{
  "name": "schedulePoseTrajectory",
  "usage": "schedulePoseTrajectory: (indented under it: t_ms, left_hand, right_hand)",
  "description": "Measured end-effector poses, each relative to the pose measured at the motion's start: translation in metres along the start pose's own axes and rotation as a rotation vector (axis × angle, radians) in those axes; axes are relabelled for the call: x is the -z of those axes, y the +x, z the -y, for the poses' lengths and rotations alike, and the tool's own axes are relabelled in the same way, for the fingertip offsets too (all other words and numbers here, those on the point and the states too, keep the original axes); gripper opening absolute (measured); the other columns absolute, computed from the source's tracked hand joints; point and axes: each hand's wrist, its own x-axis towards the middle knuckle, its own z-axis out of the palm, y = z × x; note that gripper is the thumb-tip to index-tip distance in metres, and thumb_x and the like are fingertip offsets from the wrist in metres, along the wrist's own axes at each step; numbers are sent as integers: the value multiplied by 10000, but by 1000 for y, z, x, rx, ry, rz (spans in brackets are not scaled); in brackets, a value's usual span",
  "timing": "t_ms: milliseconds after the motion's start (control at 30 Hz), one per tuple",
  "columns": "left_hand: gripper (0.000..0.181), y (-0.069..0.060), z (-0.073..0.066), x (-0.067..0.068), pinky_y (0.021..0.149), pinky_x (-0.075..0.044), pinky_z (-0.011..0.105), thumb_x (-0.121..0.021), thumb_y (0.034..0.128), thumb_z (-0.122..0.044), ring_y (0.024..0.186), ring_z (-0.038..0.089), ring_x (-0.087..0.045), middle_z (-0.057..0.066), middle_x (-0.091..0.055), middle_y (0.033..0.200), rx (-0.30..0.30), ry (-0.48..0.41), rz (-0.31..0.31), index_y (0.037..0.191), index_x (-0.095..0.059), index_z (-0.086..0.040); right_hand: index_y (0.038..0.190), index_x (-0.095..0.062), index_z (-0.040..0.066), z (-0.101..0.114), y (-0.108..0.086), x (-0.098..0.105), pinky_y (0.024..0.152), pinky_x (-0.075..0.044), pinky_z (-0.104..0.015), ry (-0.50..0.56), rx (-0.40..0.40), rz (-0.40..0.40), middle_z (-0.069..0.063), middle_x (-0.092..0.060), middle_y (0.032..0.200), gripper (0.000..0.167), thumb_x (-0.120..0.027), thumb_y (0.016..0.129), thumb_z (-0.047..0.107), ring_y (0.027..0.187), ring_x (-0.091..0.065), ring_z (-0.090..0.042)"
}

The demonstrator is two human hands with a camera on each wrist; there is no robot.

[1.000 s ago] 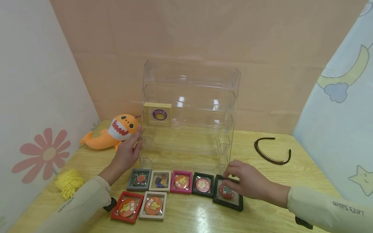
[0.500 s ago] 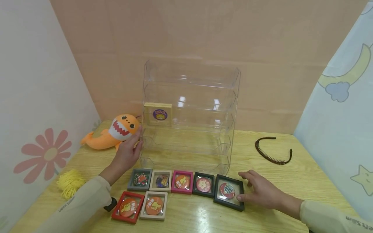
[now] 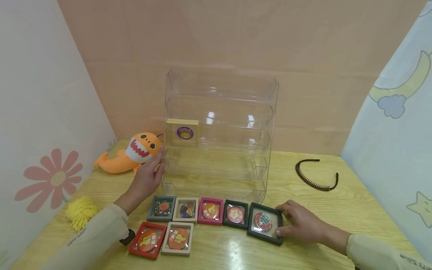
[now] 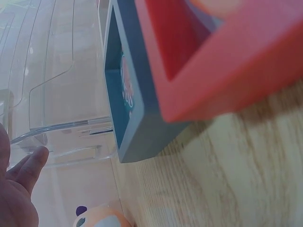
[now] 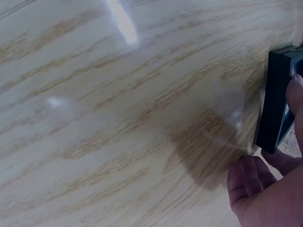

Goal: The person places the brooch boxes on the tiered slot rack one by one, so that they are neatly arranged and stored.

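Note:
A clear tiered rack point(image 3: 219, 172) stands on the table with a yellow-edged frame point(image 3: 183, 138) at the left of a middle tier. My left hand point(image 3: 147, 180) rests its fingers against the rack's left side; in the left wrist view the hand point(image 4: 19, 194) has its fingers extended. Below the rack lie grey point(image 3: 162, 218), cream point(image 3: 185, 220), pink point(image 3: 210, 221) and dark green point(image 3: 236, 225) frames in a row. At the row's right end, my right hand point(image 3: 303, 223) pinches the right edge of a larger black frame point(image 3: 264, 238), also in the right wrist view point(image 5: 274, 101).
A red frame point(image 3: 143, 254) and a pale frame point(image 3: 175, 252) lie nearer the front. An orange plush shark point(image 3: 118, 163) and yellow yarn point(image 3: 81, 213) are on the left. A dark headband point(image 3: 312, 184) lies at the right, between fabric-covered walls point(image 3: 303, 75).
My right hand moved from above the black frame's upper part to its right side, then closed its fingers and thumb on that edge. The left hand has stayed at the rack.

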Motion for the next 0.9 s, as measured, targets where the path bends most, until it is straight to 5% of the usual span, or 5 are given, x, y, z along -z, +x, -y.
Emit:
schedulePoseTrajectory:
  t_ms: [367,533,900]
  left_hand:
    - [604,0,-1,0,706,-542,438,-640,843,81,1001,374,-611,236,-517,1302,14,2,9,1394,-393,76]
    - [607,-1,-1,0,600,-549,380,-644,841,82,894,332,-642,236,-568,1241,17,6,10,1394,-394,75]
    - [625,-2,0,1,576,-543,354,-642,843,83,870,318,-644,222,-560,1261,29,16,19,1410,-381,57]
  right_hand:
    - [1123,-554,38,-1,-7,1,652,-481,-280,163,-35,-13,26,-585,931,630,-773,718,469,826,-560,-158]
    - [1122,-536,3,-3,-17,6,584,-490,-245,251,-38,-39,27,-606,859,598,-791,735,381,754,-568,-104]
    - [990,-603,46,-3,-28,19,571,-503,-250,163,15,-241,109,-605,815,202,-690,873,186,723,-578,-47]
